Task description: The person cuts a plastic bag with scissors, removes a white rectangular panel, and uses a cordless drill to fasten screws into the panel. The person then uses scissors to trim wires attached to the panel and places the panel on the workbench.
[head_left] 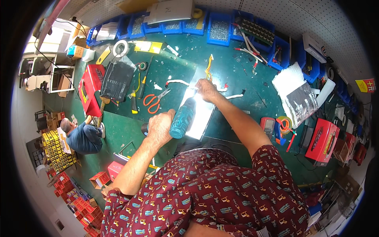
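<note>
My left hand is wrapped round the handle of a teal power drill, whose dark front end points away from me. Under the drill lies a bright, shiny metal panel, washed out by glare. My right hand is closed at the panel's far part, close to the drill's tip. Its fingertips press together, and what they pinch is too small to make out. Yellow wires stick out beyond that hand. White-sleeved cables with black or red ends emerge on both sides of the panel.
Orange-handled scissors lie left of the panel, near a black wrapped pack and a red metal cover. Blue bins of fasteners line the back. At right are a multimeter, white foam wrap and a red case. Another person crouches at left.
</note>
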Demonstrator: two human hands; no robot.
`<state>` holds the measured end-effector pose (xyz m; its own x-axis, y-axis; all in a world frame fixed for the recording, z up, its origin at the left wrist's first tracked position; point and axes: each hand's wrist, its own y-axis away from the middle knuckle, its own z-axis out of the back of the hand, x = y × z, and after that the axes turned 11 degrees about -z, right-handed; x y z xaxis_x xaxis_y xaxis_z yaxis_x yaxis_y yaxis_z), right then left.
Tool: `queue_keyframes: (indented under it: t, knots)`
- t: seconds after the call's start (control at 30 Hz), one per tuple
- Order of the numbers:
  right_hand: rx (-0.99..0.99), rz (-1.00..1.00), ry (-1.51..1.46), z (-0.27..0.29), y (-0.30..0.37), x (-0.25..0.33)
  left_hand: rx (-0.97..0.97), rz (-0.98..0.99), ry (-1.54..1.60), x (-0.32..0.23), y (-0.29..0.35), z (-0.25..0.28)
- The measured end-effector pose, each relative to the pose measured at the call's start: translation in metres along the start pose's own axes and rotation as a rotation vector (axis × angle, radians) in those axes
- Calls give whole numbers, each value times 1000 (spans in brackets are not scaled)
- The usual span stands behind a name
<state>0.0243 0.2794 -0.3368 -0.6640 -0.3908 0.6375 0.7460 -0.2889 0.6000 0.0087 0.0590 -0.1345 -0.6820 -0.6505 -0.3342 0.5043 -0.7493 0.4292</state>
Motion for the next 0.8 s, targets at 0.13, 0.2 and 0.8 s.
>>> queue_keyframes:
  t: [0.13,0.2,0.8]
  knots:
    - [-10,10,11,0,0,-1,10,35,14,-4,1,-1]
    - [0,17,15,1,0,-2,8,42,30,-5,2,-1]
    - [-557,458,-90,-1,56,7,-444,36,168,97,9,-74]
